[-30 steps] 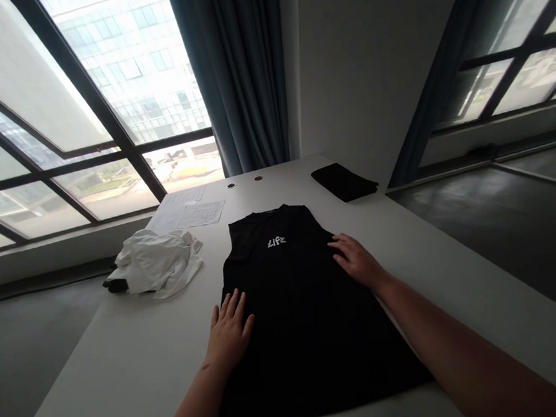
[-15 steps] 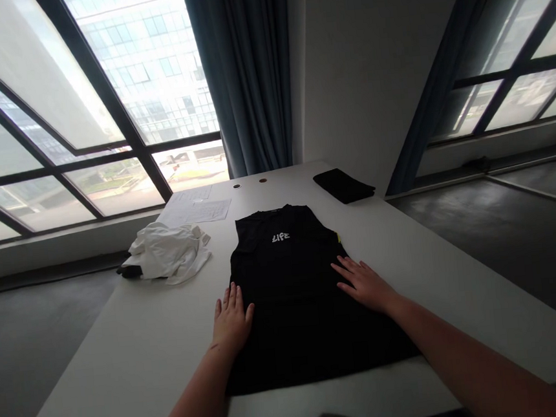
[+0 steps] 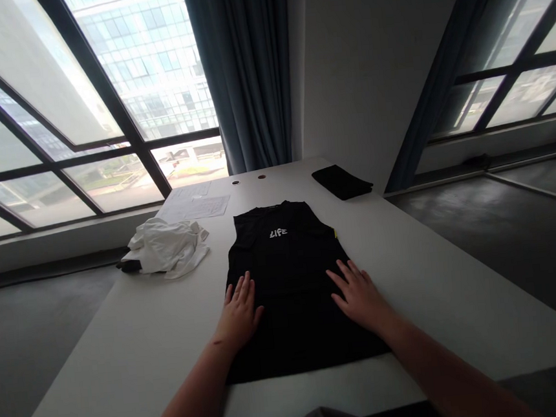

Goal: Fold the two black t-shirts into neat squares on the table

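Observation:
A black sleeveless shirt [image 3: 289,279] with white "LIFE" lettering lies flat on the white table [image 3: 439,272], neck end away from me. My left hand [image 3: 241,309] rests flat on its left edge, fingers spread. My right hand [image 3: 358,292] presses flat on the shirt's right side, fingers stretched out. Neither hand holds anything.
A crumpled white garment [image 3: 167,247] lies on the table's left side over something dark. Printed paper sheets [image 3: 195,206] sit behind it. A folded black cloth [image 3: 342,181] lies at the far right corner. Large windows and a blue curtain [image 3: 247,75] stand beyond.
Both hands have slid over the shirt: the right one down toward me and inward, the left one slightly to the right. The camera view has shifted a little.

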`<act>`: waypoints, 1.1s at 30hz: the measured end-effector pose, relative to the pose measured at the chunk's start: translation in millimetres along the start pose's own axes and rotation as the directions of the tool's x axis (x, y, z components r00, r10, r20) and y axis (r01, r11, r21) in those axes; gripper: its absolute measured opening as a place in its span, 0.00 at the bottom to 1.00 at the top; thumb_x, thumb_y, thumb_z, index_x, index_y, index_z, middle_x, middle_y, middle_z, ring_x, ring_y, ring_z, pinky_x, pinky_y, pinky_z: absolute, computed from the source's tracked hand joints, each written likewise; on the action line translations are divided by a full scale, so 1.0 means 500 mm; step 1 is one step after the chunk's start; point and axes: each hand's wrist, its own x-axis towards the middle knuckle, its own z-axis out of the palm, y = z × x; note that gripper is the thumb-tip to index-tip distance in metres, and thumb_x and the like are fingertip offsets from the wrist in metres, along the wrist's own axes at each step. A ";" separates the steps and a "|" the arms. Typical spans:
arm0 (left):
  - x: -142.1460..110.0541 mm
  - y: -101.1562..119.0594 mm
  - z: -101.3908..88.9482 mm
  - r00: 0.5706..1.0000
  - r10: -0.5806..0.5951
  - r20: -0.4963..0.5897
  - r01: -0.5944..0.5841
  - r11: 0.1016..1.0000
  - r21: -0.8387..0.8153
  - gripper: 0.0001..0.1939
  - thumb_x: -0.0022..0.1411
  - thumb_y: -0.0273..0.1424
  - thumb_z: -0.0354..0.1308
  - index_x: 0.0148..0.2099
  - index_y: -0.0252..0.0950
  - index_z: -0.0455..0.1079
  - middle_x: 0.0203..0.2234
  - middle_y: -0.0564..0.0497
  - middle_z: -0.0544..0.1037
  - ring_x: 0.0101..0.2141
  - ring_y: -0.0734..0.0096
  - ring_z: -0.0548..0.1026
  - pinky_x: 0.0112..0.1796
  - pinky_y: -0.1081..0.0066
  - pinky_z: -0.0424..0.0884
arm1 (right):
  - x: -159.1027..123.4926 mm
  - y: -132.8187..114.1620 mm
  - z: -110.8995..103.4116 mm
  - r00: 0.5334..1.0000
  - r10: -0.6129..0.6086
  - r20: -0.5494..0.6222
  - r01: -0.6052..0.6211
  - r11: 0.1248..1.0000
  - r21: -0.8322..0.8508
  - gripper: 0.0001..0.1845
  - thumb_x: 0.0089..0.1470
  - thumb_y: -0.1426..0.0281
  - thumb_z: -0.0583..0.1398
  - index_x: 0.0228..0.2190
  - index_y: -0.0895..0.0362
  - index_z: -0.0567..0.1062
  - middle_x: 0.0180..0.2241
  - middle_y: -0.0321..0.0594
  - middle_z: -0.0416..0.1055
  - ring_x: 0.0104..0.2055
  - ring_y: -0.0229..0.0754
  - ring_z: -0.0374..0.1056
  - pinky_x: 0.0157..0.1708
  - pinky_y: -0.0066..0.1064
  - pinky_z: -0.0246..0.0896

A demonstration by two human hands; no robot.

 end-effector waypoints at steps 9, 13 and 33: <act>-0.029 0.129 0.013 0.984 0.179 0.023 -0.173 0.971 -0.163 0.34 0.76 0.45 0.47 0.76 0.34 0.53 0.74 0.40 0.52 0.73 0.49 0.50 0.69 0.45 0.53 | -0.054 -0.093 -0.010 0.962 -0.263 0.072 0.250 0.955 0.157 0.33 0.68 0.57 0.55 0.71 0.44 0.60 0.75 0.43 0.46 0.76 0.58 0.43 0.71 0.60 0.38; -0.054 0.122 0.009 0.983 0.173 0.055 -0.160 0.969 -0.191 0.34 0.75 0.43 0.48 0.77 0.39 0.51 0.74 0.45 0.53 0.73 0.52 0.52 0.69 0.45 0.54 | -0.054 -0.083 -0.023 0.961 -0.255 0.107 0.235 0.957 0.170 0.33 0.68 0.56 0.55 0.71 0.44 0.60 0.75 0.42 0.45 0.76 0.57 0.42 0.72 0.58 0.37; -0.234 -0.007 0.041 0.970 -0.185 -0.158 0.167 0.979 -0.120 0.29 0.75 0.36 0.45 0.74 0.40 0.58 0.71 0.44 0.62 0.70 0.55 0.61 0.66 0.48 0.61 | -0.059 -0.085 -0.033 0.957 -0.237 0.167 0.201 0.958 0.206 0.34 0.68 0.54 0.53 0.71 0.42 0.58 0.76 0.39 0.43 0.77 0.56 0.40 0.72 0.59 0.36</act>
